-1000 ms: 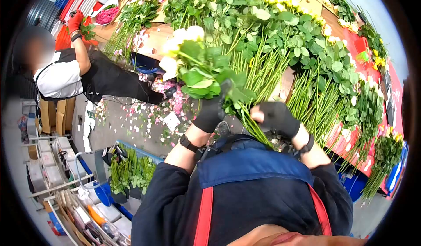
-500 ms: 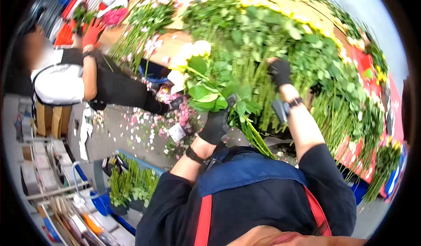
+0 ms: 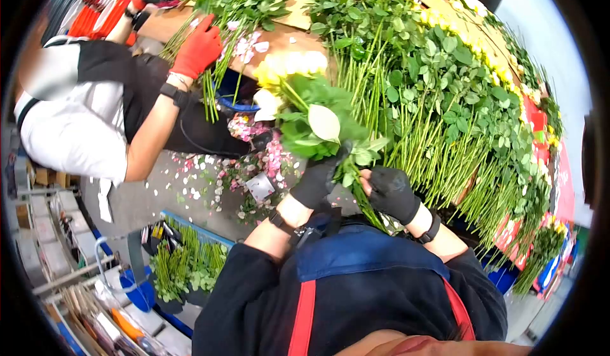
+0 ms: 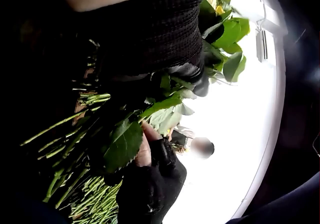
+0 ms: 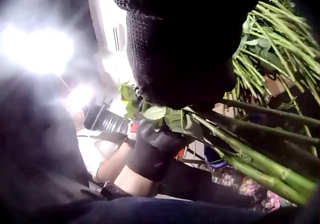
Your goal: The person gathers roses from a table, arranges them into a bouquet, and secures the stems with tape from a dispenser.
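In the head view my left hand (image 3: 319, 181), in a black fingerless glove, grips a bunch of roses (image 3: 289, 70) with pale yellow and white heads and broad green leaves. My right hand (image 3: 393, 194), gloved alike, is at the stems just below the left one, its bare fingertips against them. The left wrist view shows the right fingers (image 4: 145, 151) pinching at a stem beside a large leaf (image 4: 124, 145). Thick green stems (image 5: 260, 164) run out past the right hand (image 5: 185, 49) in the right wrist view.
Rows of cut roses (image 3: 445, 114) cover the table to the right. Another person in red gloves (image 3: 200, 48) stands at the left by more flowers. Petals (image 3: 273, 159) and a white card (image 3: 260, 186) lie on the floor; a crate of stems (image 3: 184, 264) stands lower left.
My right hand went from the stems to the roses on the table, then came back to the bunch. The other person has moved closer, a red-gloved hand now over the flowers at left.
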Motion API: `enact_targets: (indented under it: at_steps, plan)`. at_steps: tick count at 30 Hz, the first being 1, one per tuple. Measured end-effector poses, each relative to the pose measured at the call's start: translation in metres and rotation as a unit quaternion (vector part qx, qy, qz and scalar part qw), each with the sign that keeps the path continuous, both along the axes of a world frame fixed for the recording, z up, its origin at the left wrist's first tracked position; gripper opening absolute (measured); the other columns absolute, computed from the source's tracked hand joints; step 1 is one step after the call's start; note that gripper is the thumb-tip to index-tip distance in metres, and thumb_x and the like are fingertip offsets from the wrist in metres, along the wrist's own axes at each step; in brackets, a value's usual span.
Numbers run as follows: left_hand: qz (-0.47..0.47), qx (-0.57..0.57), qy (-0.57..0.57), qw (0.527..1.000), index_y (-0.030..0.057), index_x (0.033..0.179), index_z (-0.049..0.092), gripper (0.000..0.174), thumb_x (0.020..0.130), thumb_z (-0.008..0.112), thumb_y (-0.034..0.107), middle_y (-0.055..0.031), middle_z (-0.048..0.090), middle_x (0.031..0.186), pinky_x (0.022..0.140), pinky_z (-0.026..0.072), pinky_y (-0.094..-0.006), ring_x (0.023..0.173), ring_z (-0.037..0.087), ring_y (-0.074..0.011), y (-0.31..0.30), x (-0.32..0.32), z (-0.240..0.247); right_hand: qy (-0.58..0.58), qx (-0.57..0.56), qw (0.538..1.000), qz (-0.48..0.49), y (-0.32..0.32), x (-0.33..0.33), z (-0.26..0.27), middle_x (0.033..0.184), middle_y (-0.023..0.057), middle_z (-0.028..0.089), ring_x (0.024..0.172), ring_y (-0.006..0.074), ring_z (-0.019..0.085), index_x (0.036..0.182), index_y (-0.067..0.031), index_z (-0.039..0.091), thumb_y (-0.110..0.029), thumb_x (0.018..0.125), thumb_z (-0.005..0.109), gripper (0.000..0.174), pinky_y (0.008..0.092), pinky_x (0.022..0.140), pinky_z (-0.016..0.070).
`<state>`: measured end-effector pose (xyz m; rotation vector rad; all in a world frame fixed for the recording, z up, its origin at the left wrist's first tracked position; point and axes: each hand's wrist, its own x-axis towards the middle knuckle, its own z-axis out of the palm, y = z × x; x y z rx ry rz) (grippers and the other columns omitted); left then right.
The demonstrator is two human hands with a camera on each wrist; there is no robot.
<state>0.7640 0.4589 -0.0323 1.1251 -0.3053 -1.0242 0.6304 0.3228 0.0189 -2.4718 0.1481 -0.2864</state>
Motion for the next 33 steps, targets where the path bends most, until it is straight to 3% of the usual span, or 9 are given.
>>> enact_targets:
  at_steps: [4, 10, 12, 16, 18, 23, 27, 31, 33]
  plan:
    - [-0.116, -0.132, 0.261, 0.949, 0.0084, 0.138, 0.04, 0.048, 0.097, 0.051, 0.031, -0.0087, 0.05, 0.134, 0.094, 0.05, -0.0398, 0.116, 0.055, -0.0219, 0.012, 0.038, -0.056, 0.129, 0.163, 0.976, 0.058, -0.029, 0.037, 0.003, 0.07, 0.0142, 0.064, 0.063, 0.028, 0.064, 0.083, -0.008, 0.07, -0.035, 0.086, 0.065, 0.028, 0.0379, 0.059, 0.0501]
    - [-0.007, -0.17, 0.21, 0.963, 0.0072, 0.136, 0.042, 0.043, 0.097, 0.051, 0.024, -0.0085, 0.054, 0.127, 0.094, 0.0487, -0.0374, 0.112, 0.055, -0.0209, 0.035, 0.036, -0.023, 0.143, 0.072, 0.925, -0.344, -0.142, 0.158, -0.031, 0.071, 0.0196, 0.064, 0.067, 0.0367, 0.061, 0.071, -0.001, 0.063, -0.062, 0.079, 0.059, 0.061, 0.0436, 0.064, 0.0471]
    - [0.037, -0.145, 0.058, 0.987, 0.0067, 0.135, 0.043, 0.041, 0.097, 0.052, 0.019, -0.0091, 0.053, 0.129, 0.098, 0.0452, -0.0373, 0.116, 0.053, -0.0225, 0.037, 0.034, -0.02, 0.157, 0.01, 0.907, -0.391, -0.158, 0.183, -0.069, 0.082, 0.0208, 0.066, 0.077, 0.0356, 0.064, 0.078, -0.0016, 0.066, -0.053, 0.08, 0.061, 0.052, 0.0429, 0.072, 0.0493]
    - [-0.078, -0.363, 0.234, 0.898, 0.008, 0.14, 0.037, 0.044, 0.101, 0.041, 0.029, -0.0083, 0.043, 0.139, 0.107, 0.0354, -0.0344, 0.124, 0.044, -0.0188, 0.039, 0.043, -0.026, 0.048, 0.038, 0.934, -0.351, -0.191, 0.189, -0.116, 0.082, 0.0116, 0.066, 0.071, 0.0258, 0.066, 0.088, -0.0087, 0.062, -0.025, 0.083, 0.064, 0.017, 0.036, 0.063, 0.0534]
    - [-0.097, -0.391, 0.307, 0.862, 0.008, 0.138, 0.04, 0.042, 0.101, 0.041, 0.028, -0.0079, 0.046, 0.137, 0.106, 0.037, -0.0336, 0.123, 0.046, -0.0188, 0.04, 0.044, -0.033, -0.158, 0.531, 0.727, -0.405, -0.143, 0.164, -0.05, 0.076, 0.0067, 0.064, 0.063, 0.0186, 0.064, 0.09, -0.0097, 0.055, -0.014, 0.086, 0.062, 0.01, 0.0286, 0.051, 0.0506]
    - [-0.049, -0.164, 0.227, 0.959, 0.0077, 0.134, 0.046, 0.038, 0.102, 0.039, 0.027, -0.0051, 0.05, 0.134, 0.103, 0.0393, -0.031, 0.122, 0.048, -0.0185, 0.045, 0.039, -0.039, -0.125, -0.009, 0.861, -0.493, -0.16, 0.089, -0.021, 0.076, 0.01, 0.066, 0.069, 0.0206, 0.064, 0.092, -0.0033, 0.061, -0.014, 0.084, 0.066, 0.014, 0.0313, 0.063, 0.0481]
    - [-0.087, -0.195, 0.19, 0.958, 0.0065, 0.136, 0.043, 0.041, 0.101, 0.041, 0.027, -0.0062, 0.049, 0.135, 0.104, 0.038, -0.0307, 0.123, 0.047, -0.0196, 0.023, 0.038, -0.051, -0.205, 0.14, 0.855, -0.455, -0.187, 0.019, -0.022, 0.08, 0.0105, 0.066, 0.071, 0.0181, 0.062, 0.096, -0.0005, 0.06, -0.019, 0.086, 0.065, 0.022, 0.031, 0.067, 0.0478]
    - [-0.121, -0.19, 0.205, 0.953, 0.0062, 0.14, 0.038, 0.044, 0.1, 0.043, 0.026, -0.0081, 0.044, 0.14, 0.107, 0.0345, -0.0309, 0.126, 0.044, -0.0206, -0.004, 0.017, -0.065, -0.019, -0.247, 0.813, -0.527, -0.177, -0.059, 0.004, 0.085, 0.0178, 0.066, 0.078, 0.0347, 0.064, 0.1, -0.0057, 0.062, -0.029, 0.085, 0.063, 0.027, 0.0412, 0.069, 0.0496]
    - [-0.121, -0.118, 0.216, 0.962, 0.0063, 0.141, 0.035, 0.046, 0.1, 0.044, 0.025, -0.0084, 0.042, 0.142, 0.108, 0.0331, -0.0311, 0.127, 0.043, -0.0206, -0.014, 0.002, -0.062, -0.093, -0.199, 0.826, -0.519, -0.204, -0.109, -0.003, 0.086, 0.0181, 0.068, 0.079, 0.0327, 0.067, 0.104, -0.0065, 0.061, -0.029, 0.085, 0.065, 0.03, 0.0427, 0.07, 0.0517]
